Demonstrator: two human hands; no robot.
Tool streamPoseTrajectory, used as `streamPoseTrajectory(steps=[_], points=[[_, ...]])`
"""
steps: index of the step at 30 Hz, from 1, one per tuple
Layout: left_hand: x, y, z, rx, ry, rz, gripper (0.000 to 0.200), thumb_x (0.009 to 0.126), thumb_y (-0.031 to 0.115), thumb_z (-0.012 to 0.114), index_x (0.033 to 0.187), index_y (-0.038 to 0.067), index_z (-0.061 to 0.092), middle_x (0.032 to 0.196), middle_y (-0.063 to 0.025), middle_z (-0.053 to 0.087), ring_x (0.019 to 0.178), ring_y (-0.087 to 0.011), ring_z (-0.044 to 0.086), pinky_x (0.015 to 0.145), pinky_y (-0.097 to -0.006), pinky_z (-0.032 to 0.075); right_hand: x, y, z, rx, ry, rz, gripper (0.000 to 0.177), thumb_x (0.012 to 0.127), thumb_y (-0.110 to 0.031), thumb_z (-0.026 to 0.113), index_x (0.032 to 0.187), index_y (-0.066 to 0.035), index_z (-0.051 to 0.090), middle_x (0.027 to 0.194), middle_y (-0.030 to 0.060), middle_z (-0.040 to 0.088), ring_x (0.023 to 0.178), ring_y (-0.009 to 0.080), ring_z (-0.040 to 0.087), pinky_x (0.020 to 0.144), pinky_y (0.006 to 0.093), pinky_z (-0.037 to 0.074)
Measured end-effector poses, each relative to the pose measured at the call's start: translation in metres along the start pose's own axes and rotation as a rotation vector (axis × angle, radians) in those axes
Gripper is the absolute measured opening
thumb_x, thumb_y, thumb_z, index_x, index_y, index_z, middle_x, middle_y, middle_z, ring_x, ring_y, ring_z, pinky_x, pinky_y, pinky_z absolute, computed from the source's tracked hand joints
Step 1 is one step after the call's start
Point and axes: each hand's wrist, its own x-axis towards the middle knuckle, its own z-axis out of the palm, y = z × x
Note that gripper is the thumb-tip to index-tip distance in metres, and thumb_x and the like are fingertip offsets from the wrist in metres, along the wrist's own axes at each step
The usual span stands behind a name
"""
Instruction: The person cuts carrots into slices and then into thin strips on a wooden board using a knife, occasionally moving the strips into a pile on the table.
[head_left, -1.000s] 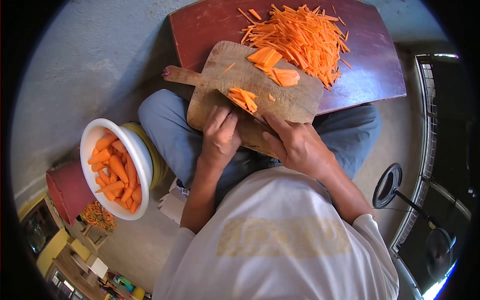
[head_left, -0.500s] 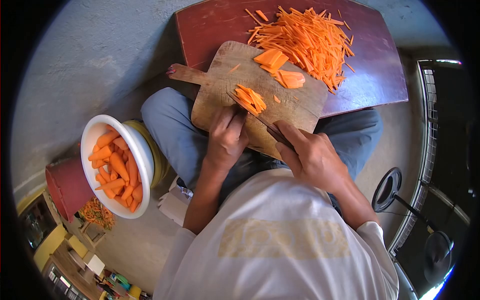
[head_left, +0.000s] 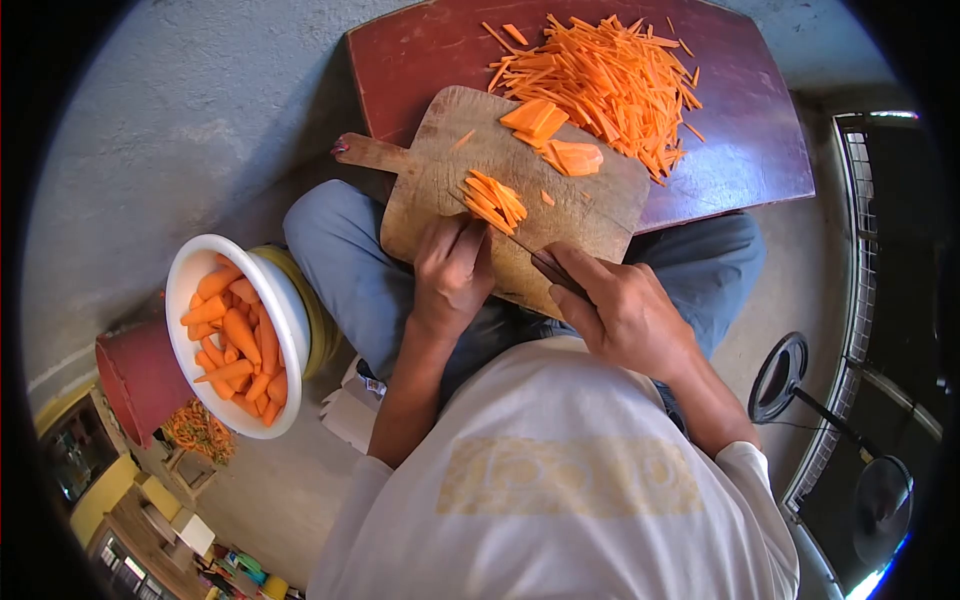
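My right hand (head_left: 622,308) is wrapped round the handle of a knife (head_left: 522,245), whose blade points up and left over the wooden cutting board (head_left: 600,215). The fingers of my left hand (head_left: 452,270) are bent together at the board's lower edge, close to the blade; what they pinch, if anything, is hidden. Cut carrot sticks (head_left: 494,201) lie beside the blade. Farther up the board are carrot slices (head_left: 536,120) and more slices (head_left: 573,157). A large pile of carrot sticks (head_left: 610,85) rests beyond the board.
The board lies partly on a dark red table (head_left: 740,130) and over my crossed legs. At the left, a white bowl (head_left: 292,330) holds several whole carrots (head_left: 240,335). A red bucket (head_left: 150,380) stands beyond it, near a heap of peelings (head_left: 199,432). A black fan (head_left: 778,378) is at the right.
The view has shifted slightly. The knife blade sits a little lower beside the carrot sticks. Both hands keep nearly the same positions.
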Motion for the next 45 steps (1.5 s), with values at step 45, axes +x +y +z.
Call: streamPoseTrajectory(steps=[45], points=[[-0.011, 0.003, -0.006, 0.059, -0.012, -0.061, 0.022, 0.088, -0.011, 0.070, 0.108, -0.001, 0.072, 0.096, -0.0201, 0.069, 0.088, -0.0435, 0.067, 0.079, -0.0531, 0.055, 0.000, 0.008, 0.021, 0.008, 0.001, 0.018, 0.038, 0.105, -0.013, 0.072, 0.139, 0.003, 0.067, 0.098, 0.0327, 0.075, 0.094, 0.0529, 0.074, 0.082, 0.0549, 0.060]])
